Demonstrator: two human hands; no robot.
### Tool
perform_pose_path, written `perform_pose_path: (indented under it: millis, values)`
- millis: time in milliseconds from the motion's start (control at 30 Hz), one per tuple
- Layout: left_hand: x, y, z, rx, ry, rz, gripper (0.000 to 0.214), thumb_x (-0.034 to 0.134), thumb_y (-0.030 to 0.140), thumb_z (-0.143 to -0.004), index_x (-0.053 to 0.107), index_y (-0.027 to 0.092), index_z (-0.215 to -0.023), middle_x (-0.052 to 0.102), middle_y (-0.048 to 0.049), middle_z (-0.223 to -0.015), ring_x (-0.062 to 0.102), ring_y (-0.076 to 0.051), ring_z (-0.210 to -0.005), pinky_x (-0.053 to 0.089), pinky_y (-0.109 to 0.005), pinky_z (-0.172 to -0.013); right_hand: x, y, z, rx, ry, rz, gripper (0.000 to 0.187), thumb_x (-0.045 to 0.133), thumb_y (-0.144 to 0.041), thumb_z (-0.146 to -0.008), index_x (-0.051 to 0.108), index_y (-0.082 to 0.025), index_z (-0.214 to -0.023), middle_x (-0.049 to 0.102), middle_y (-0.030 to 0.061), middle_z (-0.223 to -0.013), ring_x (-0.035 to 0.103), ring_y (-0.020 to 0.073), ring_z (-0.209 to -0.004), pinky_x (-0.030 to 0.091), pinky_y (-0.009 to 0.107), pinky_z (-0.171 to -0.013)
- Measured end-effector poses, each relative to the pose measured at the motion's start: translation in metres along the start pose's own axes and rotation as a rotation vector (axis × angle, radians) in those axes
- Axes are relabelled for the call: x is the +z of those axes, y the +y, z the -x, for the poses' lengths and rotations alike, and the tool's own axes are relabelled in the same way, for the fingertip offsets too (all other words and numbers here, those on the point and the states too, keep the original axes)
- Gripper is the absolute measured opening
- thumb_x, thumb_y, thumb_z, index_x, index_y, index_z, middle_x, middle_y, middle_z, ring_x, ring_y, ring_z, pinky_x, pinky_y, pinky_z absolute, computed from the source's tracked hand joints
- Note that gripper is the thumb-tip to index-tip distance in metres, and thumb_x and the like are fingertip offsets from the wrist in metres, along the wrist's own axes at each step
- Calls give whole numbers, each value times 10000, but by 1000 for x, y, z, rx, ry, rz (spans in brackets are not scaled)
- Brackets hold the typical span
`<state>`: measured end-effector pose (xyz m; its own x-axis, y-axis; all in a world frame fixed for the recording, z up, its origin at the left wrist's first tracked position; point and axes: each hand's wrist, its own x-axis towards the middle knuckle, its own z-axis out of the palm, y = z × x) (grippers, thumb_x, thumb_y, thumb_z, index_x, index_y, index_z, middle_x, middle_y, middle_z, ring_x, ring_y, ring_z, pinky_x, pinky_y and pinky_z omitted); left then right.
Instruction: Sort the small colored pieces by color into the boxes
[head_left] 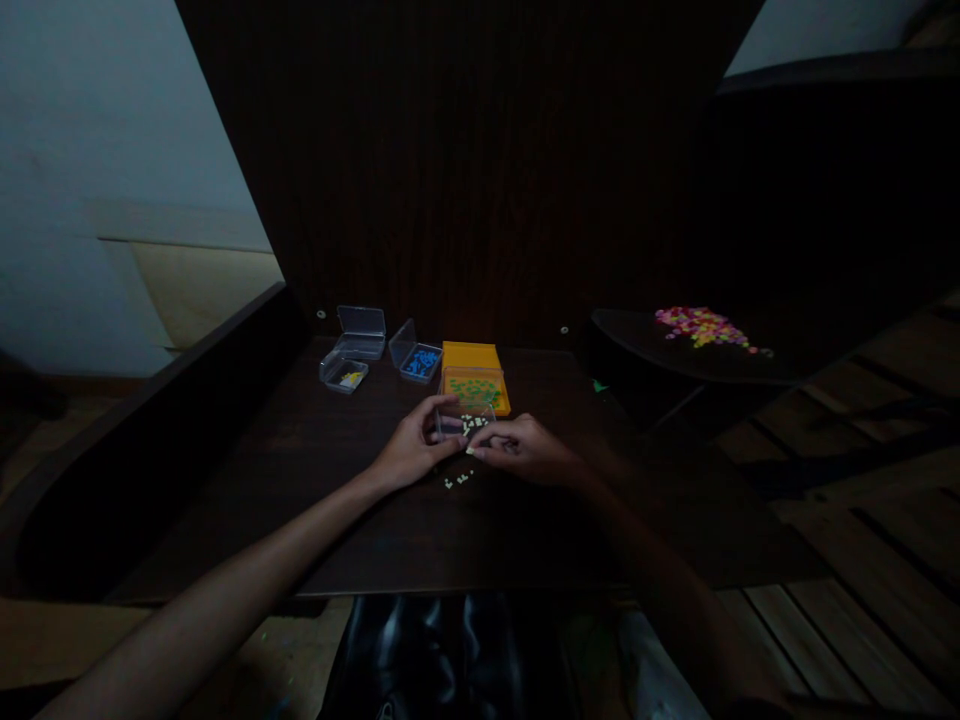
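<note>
Pale beads (477, 421) sit in a clear plastic box (454, 412) near the middle of the dark wooden table (300, 540), and a few loose beads (459, 481) lie scattered on the tabletop just on the near side of it. The left hand (417, 441) holds the box by its left side, thumb toward the near edge and forefinger along the far one, in a grip about as wide as the box. The right hand (520, 446) is at the box's right near corner, thumb and forefinger pinched narrowly on what looks like a single bead (470, 450); the other fingers are curled in.

Just beyond the box stands a yellow case (470, 354), its lid raised, with green pieces (474, 390) spread inside. To its left is a small clear case (403, 342) with blue pieces (422, 363), its lid up too. Farther left, another small case (331, 371) contains yellow and white pieces (350, 379), and behind it is a larger clear case (363, 322) with its lid raised. Well apart on the right, a heap of colourful pieces (703, 327) rests on a dark curved shelf (634, 327).
</note>
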<state>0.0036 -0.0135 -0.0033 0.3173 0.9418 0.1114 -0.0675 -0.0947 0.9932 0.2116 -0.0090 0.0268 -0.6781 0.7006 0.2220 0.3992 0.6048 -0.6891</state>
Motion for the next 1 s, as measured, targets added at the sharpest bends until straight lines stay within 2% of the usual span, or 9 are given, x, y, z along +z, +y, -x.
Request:
perform_pose_path:
  millis: [100, 167, 300, 400, 567, 667, 767, 900, 1000]
  values:
    - [4, 0, 3, 2, -51, -4, 624, 756, 237, -702, 462, 149, -1246, 633, -91, -1046, 651, -177, -929, 535, -374, -879, 1, 3, -3, 4, 128, 100, 246, 570, -331, -872, 713, -141, -935, 477, -58, -501, 395, 66, -458, 288, 194, -486]
    - [7, 0, 4, 20, -68, -20, 604, 753, 235, -706, 475, 155, -1236, 622, -93, -1073, 652, -173, -924, 542, -369, -868, 2, 4, -6, 15, 147, 185, 239, 566, -310, -874, 720, -145, -953, 551, -34, -529, 446, 75, -473, 299, 197, -496]
    - [10, -1, 6, 58, -101, -40, 576, 743, 228, -711, 490, 166, -1224, 599, -103, -1141, 648, -186, -958, 556, -364, -857, 6, 7, -9, 17, 92, 351, 234, 545, -270, -887, 724, -169, -999, 728, 44, -797, 617, 121, -649, 385, 205, -591]
    - [10, -2, 6, 78, -101, -63, 580, 738, 211, -711, 492, 176, -1235, 580, -108, -1183, 638, -202, -1005, 562, -367, -863, 9, 7, -10, 7, 38, 452, 264, 509, -261, -909, 717, -208, -1062, 743, 54, -978, 673, 153, -800, 432, 221, -686]
    - [10, -3, 7, 95, -111, -82, 567, 730, 192, -712, 504, 185, -1232, 530, -115, -1264, 632, -208, -1025, 562, -376, -875, 10, 3, -11, 33, -31, 547, 298, 477, -292, -928, 698, -257, -1124, 731, 45, -1054, 674, 168, -912, 457, 241, -770]
    - [10, -3, 8, 95, -121, -74, 576, 729, 194, -713, 498, 183, -1241, 525, -118, -1267, 625, -215, -1043, 563, -381, -877, 12, 3, -11, 42, -7, 557, 282, 493, -289, -912, 716, -252, -1080, 735, 48, -1034, 672, 168, -890, 459, 239, -760]
    - [11, 0, 8, 91, -108, -67, 571, 736, 201, -708, 503, 178, -1229, 539, -118, -1243, 615, -221, -1059, 560, -385, -880, 12, 4, -10, 24, 96, 502, 283, 491, -278, -903, 719, -225, -1063, 742, 57, -986, 668, 157, -819, 454, 231, -722]
    - [8, 1, 5, 59, -56, -62, 570, 745, 217, -709, 499, 165, -1221, 587, -116, -1165, 625, -208, -1022, 552, -380, -871, 8, 4, -5, -24, 245, 353, 260, 517, -288, -872, 731, -168, -959, 700, 30, -674, 579, 112, -556, 406, 208, -570]
    - [4, -1, 2, 54, -9, -26, 586, 757, 223, -699, 492, 161, -1218, 611, -110, -1119, 631, -202, -1004, 543, -381, -876, 1, 0, 0, -62, 201, 247, 196, 568, -277, -825, 719, -153, -842, 567, -26, -500, 460, 84, -442, 356, 202, -502]
